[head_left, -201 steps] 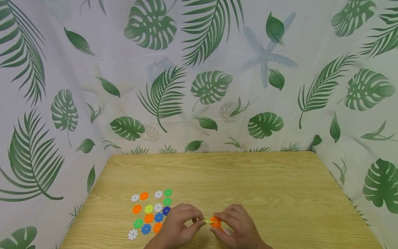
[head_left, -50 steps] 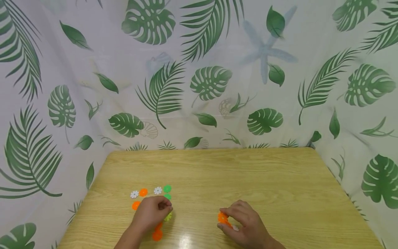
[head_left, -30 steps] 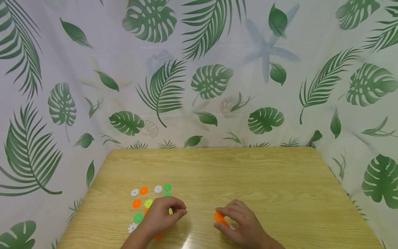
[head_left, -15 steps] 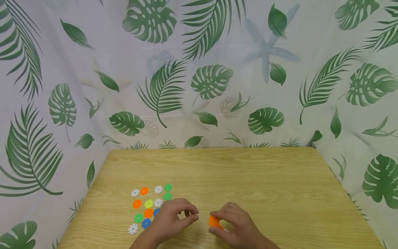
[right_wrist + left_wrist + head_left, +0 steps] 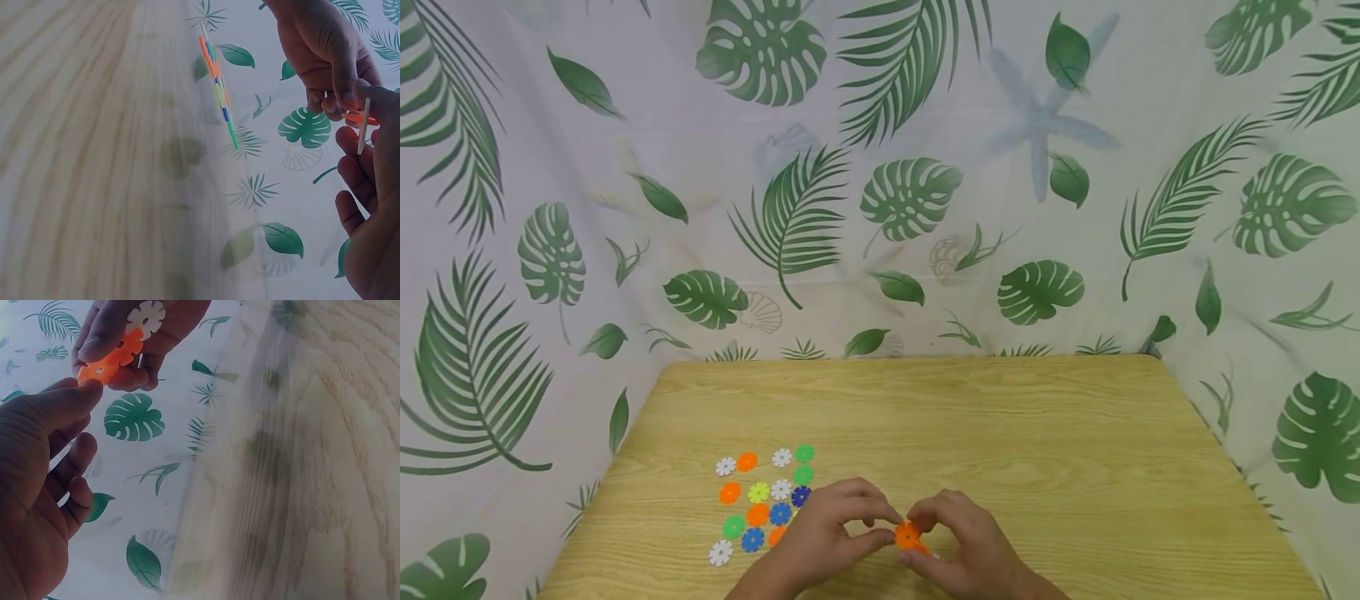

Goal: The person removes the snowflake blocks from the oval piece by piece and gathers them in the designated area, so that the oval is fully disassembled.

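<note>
In the head view my right hand holds a short chain of flower-shaped plastic discs by its edges. The left wrist view shows this chain as an orange disc, a second orange disc and a white disc joined by their slots. My left hand meets it from the left, its thumb and finger pinching the rim of the outer orange disc. Its other fingers curl loosely. From the right wrist view, the white disc appears edge-on beside my right fingers.
Left of my hands, loose notched discs lie in rough rows, among them a white disc, a green disc and a blue disc. My left hand partly covers the nearest ones. The wooden table meets a leaf-print curtain behind.
A yellow disc was at my left fingers earlier. Since then my left hand has gone to the disc rows and come back right to the orange disc. My right hand has shifted slightly left.
</note>
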### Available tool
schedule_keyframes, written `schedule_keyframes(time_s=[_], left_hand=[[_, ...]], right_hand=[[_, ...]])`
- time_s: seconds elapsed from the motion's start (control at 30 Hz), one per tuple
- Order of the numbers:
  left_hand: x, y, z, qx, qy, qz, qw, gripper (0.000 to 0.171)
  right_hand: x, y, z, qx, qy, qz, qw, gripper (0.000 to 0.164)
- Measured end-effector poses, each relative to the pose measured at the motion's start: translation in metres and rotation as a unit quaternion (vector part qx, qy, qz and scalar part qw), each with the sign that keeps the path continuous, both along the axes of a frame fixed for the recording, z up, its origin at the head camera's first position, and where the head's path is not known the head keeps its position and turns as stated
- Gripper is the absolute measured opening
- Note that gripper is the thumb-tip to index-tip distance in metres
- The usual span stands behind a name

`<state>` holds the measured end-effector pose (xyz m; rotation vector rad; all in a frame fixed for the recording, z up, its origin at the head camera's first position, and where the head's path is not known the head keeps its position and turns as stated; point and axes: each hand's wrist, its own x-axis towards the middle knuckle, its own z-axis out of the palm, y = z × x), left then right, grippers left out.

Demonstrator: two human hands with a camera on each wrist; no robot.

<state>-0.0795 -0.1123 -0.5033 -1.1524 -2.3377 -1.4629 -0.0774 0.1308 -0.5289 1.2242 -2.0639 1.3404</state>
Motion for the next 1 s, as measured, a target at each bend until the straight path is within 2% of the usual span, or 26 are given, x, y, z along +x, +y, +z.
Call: schedule_keyframes(time_s=[0.13, 0.2, 0.3, 0.5, 0.67, 0.77, 1.0], left_hand=[[-0.0002, 0.0019, -0.0017, 0.004, 0.026, -0.008, 0.9996, 0.015], [-0.0003, 0.0026, -0.0023, 0.007, 0.031, -0.011, 0.9994, 0.015], [-0.0001, 0.0032, -0.0022, 0.012, 0.031, -0.015, 0.9994, 0.016], [-0.0017, 0.0027, -0.0031, 0.004, 0.056, -0.018, 0.9983, 0.016], [-0.0019, 0.0012, -0.0028, -0.010, 0.029, -0.006, 0.9995, 0.010], [-0.0009, 0.0006, -0.0025, -0.020, 0.009, 0.005, 0.9998, 0.007], [0.0003, -0.0006, -0.0029, -0.033, 0.018, 0.017, 0.9991, 0.007]], right_hand=[[0.0030, 0.0003, 0.0014, 0.016, -0.042, 0.001, 0.999, 0.036], [0.0036, -0.0002, 0.0017, 0.018, -0.048, 0.006, 0.999, 0.036], [0.0035, -0.0011, 0.0015, 0.015, -0.041, 0.016, 0.999, 0.035], [0.0023, -0.0017, 0.0021, 0.014, -0.027, 0.031, 0.999, 0.037], [0.0008, 0.0005, 0.0012, 0.025, -0.020, 0.041, 0.999, 0.038], [-0.0008, 0.0012, -0.0009, 0.026, 0.003, 0.038, 0.999, 0.042], [-0.0051, -0.0003, -0.0048, 0.020, 0.076, -0.016, 0.997, 0.043]])
